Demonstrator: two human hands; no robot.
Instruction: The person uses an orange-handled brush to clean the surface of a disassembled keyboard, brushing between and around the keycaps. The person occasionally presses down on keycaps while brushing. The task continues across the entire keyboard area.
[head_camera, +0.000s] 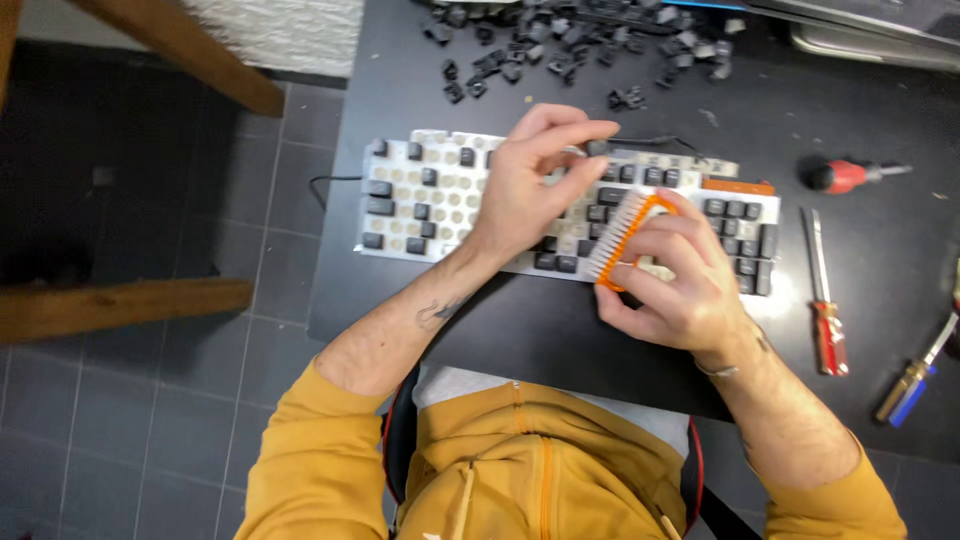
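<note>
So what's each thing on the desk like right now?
Keyboard: flat on the black desk, many keycaps off.
Loose keycaps: scattered in a pile at the desk's far edge.
Orange brush: held in the right hand, bristles against the keyboard.
Left hand: resting on the keyboard, pinching at a key.
Red-handled screwdrivers: lying unused at the right.
</note>
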